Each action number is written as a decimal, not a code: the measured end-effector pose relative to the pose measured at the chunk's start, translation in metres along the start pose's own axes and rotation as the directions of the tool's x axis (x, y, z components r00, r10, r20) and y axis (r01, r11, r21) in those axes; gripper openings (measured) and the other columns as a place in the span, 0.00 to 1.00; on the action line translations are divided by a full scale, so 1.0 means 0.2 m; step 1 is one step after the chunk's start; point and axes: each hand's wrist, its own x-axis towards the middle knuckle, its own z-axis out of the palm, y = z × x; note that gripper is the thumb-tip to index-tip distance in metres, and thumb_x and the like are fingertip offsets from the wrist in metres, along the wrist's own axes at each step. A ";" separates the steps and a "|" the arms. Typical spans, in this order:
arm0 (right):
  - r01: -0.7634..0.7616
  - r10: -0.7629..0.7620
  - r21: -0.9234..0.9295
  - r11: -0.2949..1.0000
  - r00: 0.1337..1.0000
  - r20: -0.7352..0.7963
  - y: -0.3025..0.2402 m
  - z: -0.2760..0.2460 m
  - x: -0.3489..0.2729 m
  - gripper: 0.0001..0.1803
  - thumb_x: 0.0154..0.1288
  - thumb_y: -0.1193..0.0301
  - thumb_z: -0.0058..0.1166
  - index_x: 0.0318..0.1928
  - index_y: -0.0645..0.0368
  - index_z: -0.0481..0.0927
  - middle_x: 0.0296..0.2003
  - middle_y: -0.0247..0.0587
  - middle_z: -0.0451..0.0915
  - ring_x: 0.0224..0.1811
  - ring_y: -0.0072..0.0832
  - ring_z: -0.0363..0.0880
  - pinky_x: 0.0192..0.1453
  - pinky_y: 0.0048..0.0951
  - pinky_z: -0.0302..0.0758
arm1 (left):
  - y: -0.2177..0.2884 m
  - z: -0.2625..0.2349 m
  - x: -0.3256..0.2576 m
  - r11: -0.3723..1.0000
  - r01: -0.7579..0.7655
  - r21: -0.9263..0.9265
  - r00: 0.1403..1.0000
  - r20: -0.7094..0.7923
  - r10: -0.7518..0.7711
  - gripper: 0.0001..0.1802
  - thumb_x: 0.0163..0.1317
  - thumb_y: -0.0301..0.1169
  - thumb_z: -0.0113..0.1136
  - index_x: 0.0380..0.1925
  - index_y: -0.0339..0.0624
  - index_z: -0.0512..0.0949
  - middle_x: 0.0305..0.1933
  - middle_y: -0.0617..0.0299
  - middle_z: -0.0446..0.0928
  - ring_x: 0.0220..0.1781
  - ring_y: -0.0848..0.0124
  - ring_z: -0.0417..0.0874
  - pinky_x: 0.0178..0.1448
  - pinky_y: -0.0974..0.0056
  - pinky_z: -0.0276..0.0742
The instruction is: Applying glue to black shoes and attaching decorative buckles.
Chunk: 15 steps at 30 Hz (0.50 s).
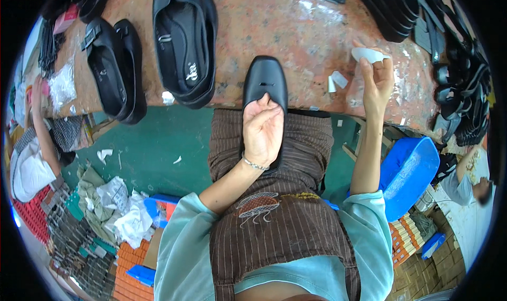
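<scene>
A black square-toed loafer lies over my lap at the table's near edge, its toe pointing away from me. My left hand reaches palm up into its opening and grips it, with the fingertips hidden under the upper. Over the table to the right, my right hand pinches a thin white rounded piece, whose material I cannot make out. Small white scraps lie on the table left of that hand. Left of the loafer stand a large pair of black shoes and a smaller buckled pair.
The worn reddish table carries stacked black shoe parts at the far right and dark straps along its right edge. A blue bin stands below right. Other people's arms show at the left rim.
</scene>
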 end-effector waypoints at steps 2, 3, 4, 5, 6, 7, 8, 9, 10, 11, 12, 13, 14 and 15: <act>0.044 -0.064 -0.198 0.979 0.994 -0.093 0.11 -0.09 0.06 0.12 0.67 0.76 0.52 0.49 0.63 0.69 0.45 0.43 0.83 0.45 0.23 0.79 0.49 0.25 0.74 | -0.01 0.00 0.00 1.000 -0.015 0.016 1.000 0.007 0.015 0.12 0.54 0.09 0.47 0.29 0.39 0.72 0.39 0.60 0.77 0.41 0.69 0.77 0.50 0.66 0.73; 0.051 -0.120 -0.372 0.927 0.979 -0.165 0.14 -0.11 0.07 0.11 0.67 0.76 0.52 0.48 0.63 0.69 0.46 0.43 0.83 0.46 0.24 0.80 0.49 0.25 0.74 | 0.00 -0.02 0.00 1.000 -0.019 0.023 1.000 0.020 0.019 0.12 0.54 0.10 0.47 0.30 0.39 0.72 0.39 0.60 0.77 0.41 0.70 0.76 0.50 0.66 0.73; 0.010 -0.119 -0.591 0.807 0.982 -0.146 0.15 -0.16 0.07 0.11 0.67 0.75 0.52 0.46 0.64 0.68 0.47 0.44 0.83 0.47 0.25 0.80 0.52 0.27 0.72 | 0.00 -0.02 -0.01 0.998 -0.027 0.051 1.000 -0.013 0.027 0.12 0.54 0.10 0.47 0.30 0.39 0.73 0.39 0.61 0.77 0.41 0.70 0.76 0.50 0.66 0.72; 0.033 -0.140 -0.577 0.816 0.980 -0.142 0.17 -0.17 0.07 0.11 0.66 0.75 0.53 0.46 0.64 0.68 0.45 0.43 0.83 0.47 0.27 0.80 0.55 0.29 0.71 | 0.00 -0.03 -0.01 0.999 -0.019 0.041 1.000 -0.010 0.019 0.11 0.54 0.11 0.47 0.30 0.39 0.73 0.40 0.61 0.78 0.43 0.70 0.76 0.52 0.66 0.71; 0.011 -0.120 -0.604 0.797 0.983 -0.141 0.17 -0.17 0.06 0.12 0.66 0.76 0.52 0.47 0.64 0.69 0.46 0.44 0.83 0.49 0.30 0.80 0.57 0.31 0.70 | 0.00 -0.02 -0.01 0.999 -0.027 0.027 0.999 -0.021 0.028 0.11 0.53 0.11 0.46 0.30 0.38 0.73 0.40 0.61 0.78 0.44 0.69 0.76 0.54 0.66 0.70; -0.012 -0.098 -0.629 0.777 0.985 -0.140 0.17 -0.18 0.04 0.13 0.65 0.77 0.52 0.49 0.65 0.69 0.46 0.45 0.82 0.51 0.33 0.79 0.59 0.32 0.69 | 0.00 -0.02 -0.01 0.999 -0.036 0.015 0.999 -0.033 0.037 0.11 0.53 0.11 0.46 0.30 0.38 0.73 0.41 0.61 0.79 0.45 0.69 0.76 0.55 0.65 0.70; -0.009 -0.104 -0.632 0.775 0.984 -0.142 0.16 -0.19 0.01 0.13 0.65 0.77 0.52 0.49 0.65 0.69 0.46 0.45 0.82 0.51 0.33 0.79 0.59 0.32 0.69 | 0.00 -0.01 -0.01 0.999 -0.034 0.012 0.999 -0.027 0.034 0.11 0.53 0.11 0.46 0.30 0.38 0.73 0.41 0.61 0.79 0.45 0.69 0.76 0.55 0.65 0.70; 0.010 -0.157 -0.599 0.801 0.968 -0.194 0.14 -0.21 -0.02 0.16 0.63 0.79 0.52 0.50 0.65 0.69 0.46 0.46 0.81 0.52 0.36 0.78 0.61 0.33 0.68 | 0.01 -0.01 -0.02 0.999 -0.033 0.009 0.999 -0.019 0.034 0.11 0.53 0.12 0.46 0.30 0.38 0.73 0.41 0.60 0.79 0.46 0.68 0.76 0.56 0.65 0.69; 0.036 -0.208 -0.565 0.824 0.947 -0.243 0.09 -0.20 -0.04 0.18 0.60 0.81 0.52 0.52 0.65 0.69 0.47 0.48 0.80 0.54 0.38 0.77 0.63 0.34 0.67 | 0.01 0.00 -0.01 0.999 -0.037 0.004 0.999 -0.011 0.037 0.10 0.52 0.12 0.45 0.29 0.38 0.73 0.42 0.60 0.79 0.47 0.67 0.76 0.56 0.64 0.69; -0.073 -0.239 -0.655 0.752 0.896 -0.375 0.02 -0.18 -0.09 0.22 0.55 0.84 0.52 0.53 0.66 0.71 0.47 0.49 0.78 0.54 0.40 0.76 0.63 0.36 0.67 | 0.01 0.00 -0.01 0.999 -0.041 0.002 0.999 -0.009 0.041 0.10 0.52 0.12 0.45 0.29 0.38 0.73 0.42 0.60 0.79 0.47 0.67 0.76 0.56 0.64 0.69; -0.035 -0.307 -0.678 0.734 0.873 -0.378 -0.04 -0.19 -0.12 0.23 0.55 0.86 0.52 0.53 0.66 0.71 0.50 0.47 0.76 0.55 0.37 0.75 0.62 0.36 0.68 | 0.00 0.01 0.00 1.000 -0.024 0.010 0.999 -0.043 0.024 0.10 0.52 0.12 0.46 0.28 0.38 0.72 0.41 0.60 0.79 0.47 0.66 0.76 0.57 0.64 0.68; 0.001 -0.367 -0.695 0.719 0.850 -0.378 -0.09 -0.16 -0.13 0.23 0.54 0.87 0.51 0.53 0.66 0.72 0.53 0.46 0.74 0.55 0.33 0.75 0.60 0.36 0.70 | 0.01 0.02 -0.01 1.000 -0.013 0.022 0.996 -0.083 0.015 0.09 0.51 0.12 0.46 0.26 0.38 0.72 0.39 0.60 0.79 0.47 0.65 0.75 0.57 0.63 0.68; 0.142 -0.381 -0.685 0.715 0.900 -0.212 -0.13 -0.10 -0.09 0.23 0.54 0.87 0.51 0.52 0.65 0.73 0.49 0.47 0.76 0.54 0.37 0.76 0.60 0.37 0.70 | 0.00 0.03 -0.01 1.000 -0.017 0.025 0.996 -0.085 0.019 0.09 0.51 0.12 0.46 0.26 0.38 0.72 0.39 0.60 0.79 0.47 0.65 0.75 0.57 0.63 0.68; 0.277 -0.393 -0.644 0.713 0.919 -0.040 -0.17 0.00 -0.05 0.22 0.53 0.86 0.51 0.51 0.64 0.75 0.46 0.49 0.78 0.52 0.40 0.77 0.60 0.37 0.70 | 0.01 0.03 -0.01 0.999 -0.041 0.034 0.995 -0.088 0.043 0.09 0.51 0.13 0.46 0.25 0.39 0.71 0.37 0.60 0.78 0.46 0.65 0.75 0.57 0.63 0.68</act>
